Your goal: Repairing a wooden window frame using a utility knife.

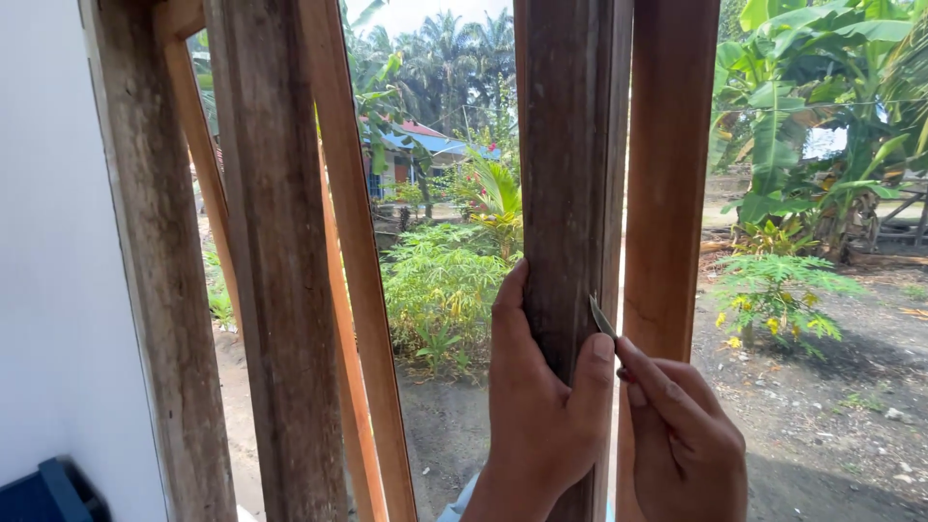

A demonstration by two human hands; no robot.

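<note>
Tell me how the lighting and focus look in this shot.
Head view: bright daylight on the garden, sky nearly washed out; wooden upright and both hands, left hand and right hand, sit in shade; the thin blade is sharp; the frame edges lean outward, a wide-lens effect.

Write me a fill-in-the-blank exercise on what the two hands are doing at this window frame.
1. The left hand wraps around a dark upright wooden ____.
2. The right hand pinches a thin metal ____ whose tip rests against the wood.
3. On the wall side, at the bottom corner, sits a ____ coloured object.

Missing words: post; blade; blue
</note>
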